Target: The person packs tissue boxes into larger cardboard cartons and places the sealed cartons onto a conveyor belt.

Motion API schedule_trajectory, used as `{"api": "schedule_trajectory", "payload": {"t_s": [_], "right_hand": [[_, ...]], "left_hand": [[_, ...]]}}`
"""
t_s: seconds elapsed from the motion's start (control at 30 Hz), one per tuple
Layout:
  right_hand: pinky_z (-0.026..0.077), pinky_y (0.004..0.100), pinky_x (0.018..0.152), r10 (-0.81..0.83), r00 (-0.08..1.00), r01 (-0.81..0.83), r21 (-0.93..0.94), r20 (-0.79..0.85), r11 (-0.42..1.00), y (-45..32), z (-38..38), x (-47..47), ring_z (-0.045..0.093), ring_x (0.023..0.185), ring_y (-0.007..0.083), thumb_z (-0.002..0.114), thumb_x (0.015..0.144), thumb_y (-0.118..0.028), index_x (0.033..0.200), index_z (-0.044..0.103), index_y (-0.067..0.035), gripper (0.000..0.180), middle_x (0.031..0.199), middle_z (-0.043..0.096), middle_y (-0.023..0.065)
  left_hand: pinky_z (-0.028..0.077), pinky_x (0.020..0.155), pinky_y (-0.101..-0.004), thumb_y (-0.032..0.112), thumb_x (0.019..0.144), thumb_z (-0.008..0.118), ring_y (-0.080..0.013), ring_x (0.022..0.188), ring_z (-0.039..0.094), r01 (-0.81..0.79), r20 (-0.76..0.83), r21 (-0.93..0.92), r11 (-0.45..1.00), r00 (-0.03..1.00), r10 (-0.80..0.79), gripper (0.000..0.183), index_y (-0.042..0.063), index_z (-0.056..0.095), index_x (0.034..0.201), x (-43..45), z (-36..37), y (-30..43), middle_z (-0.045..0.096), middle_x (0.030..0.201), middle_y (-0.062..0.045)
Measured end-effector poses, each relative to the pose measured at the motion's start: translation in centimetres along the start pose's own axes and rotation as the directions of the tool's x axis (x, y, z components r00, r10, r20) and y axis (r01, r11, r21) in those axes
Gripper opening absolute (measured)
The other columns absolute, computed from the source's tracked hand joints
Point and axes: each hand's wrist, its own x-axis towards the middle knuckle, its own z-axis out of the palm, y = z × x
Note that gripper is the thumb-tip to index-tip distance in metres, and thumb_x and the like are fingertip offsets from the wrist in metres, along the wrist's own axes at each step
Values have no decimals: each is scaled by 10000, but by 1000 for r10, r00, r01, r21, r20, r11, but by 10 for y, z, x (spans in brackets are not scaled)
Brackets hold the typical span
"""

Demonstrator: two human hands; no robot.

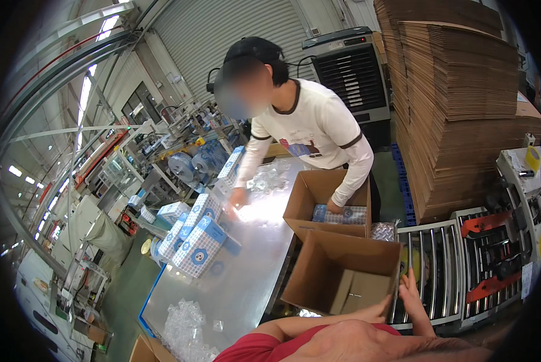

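An open cardboard box (pixel 342 271) with an empty inside lies in front of me. My left hand (pixel 379 310) is at the box's near right corner; its fingers are partly hidden by the box wall. Beside the box's right wall is my right hand (pixel 410 289), fingers extended, touching or almost touching the cardboard. Just beyond stands a second open cardboard box (pixel 329 190), holding blue-and-white patterned packs (pixel 349 215), with a co-worker's hand inside. More patterned packs (pixel 199 246) stand on the metal table (pixel 234 289).
Small clear plastic packets (pixel 184 326) are heaped at the table's near end, others (pixel 272 176) at its far end. A roller conveyor (pixel 433 276) with a red-and-black carton sealer (pixel 487 226) lies right. Flattened cartons (pixel 456 90) are stacked high behind. A co-worker (pixel 311 122) stands across.
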Motion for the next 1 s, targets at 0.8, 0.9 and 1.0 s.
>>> {"api": "schedule_trajectory", "payload": {"t_s": [0.8, 0.9, 1.0], "right_hand": [[469, 319, 817, 289, 957, -279, -419, -42, 864, 24, 56, 73, 584, 951, 227, 575, 695, 26, 1187, 459, 17, 505, 1062, 598, 123], [434, 328, 880, 168, 986, -148, -529, -11, 835, 31, 115, 70, 552, 1016, 225, 595, 699, -11, 1226, 438, 17, 550, 1093, 584, 119], [370, 360, 968, 256, 966, -249, -368, -29, 896, -3, 107, 63, 472, 1138, 256, 638, 724, -47, 1350, 306, -1, 711, 1256, 480, 146]], "left_hand": [[458, 824, -398, 296, 802, 584, -320, 988, 581, 237, -504, 298, 925, 862, -59, 415, 87, 554, 1159, -203, -219, -159, 615, 1073, -150], [313, 1032, -419, 218, 683, 737, -329, 1249, 388, 365, -733, 503, 783, 661, 163, 705, 97, 438, 1310, -317, -317, -116, 438, 1332, -156], [249, 1039, -540, 186, 514, 841, -341, 1310, 283, 734, -804, 517, 441, 593, -46, 1062, 160, 266, 1407, -442, -394, -117, 319, 1396, -170]]}}
